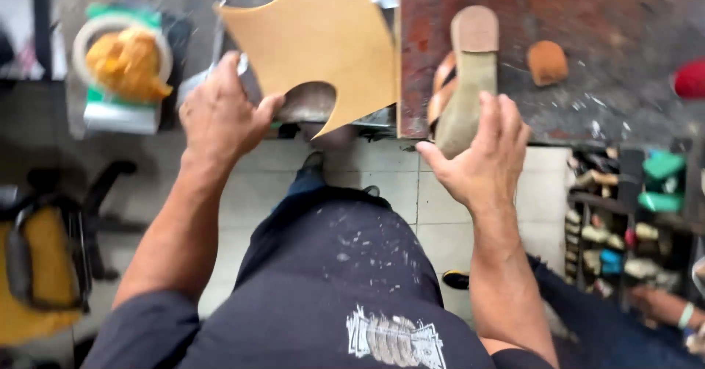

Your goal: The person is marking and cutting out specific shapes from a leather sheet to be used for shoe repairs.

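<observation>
My left hand [220, 112] grips the lower left edge of a tan leather sheet [323, 35] with a curved cut-out, holding it over the grey bench. A metal blade-like tool [217, 38] lies by the same hand; whether the hand holds it too I cannot tell. My right hand [485, 156] is closed on the lower end of a sandal [466, 75], turned sole up, with a tan heel patch and orange straps. The sandal rests on the worn red bench top [558, 16].
A small orange sponge-like piece [547, 62] lies right of the sandal, a red object [690, 79] at the right edge. A tape roll with an orange lump [125, 57] sits at the left. Shelves with several small items [631, 222] stand lower right; another person's arm [668, 306] is there.
</observation>
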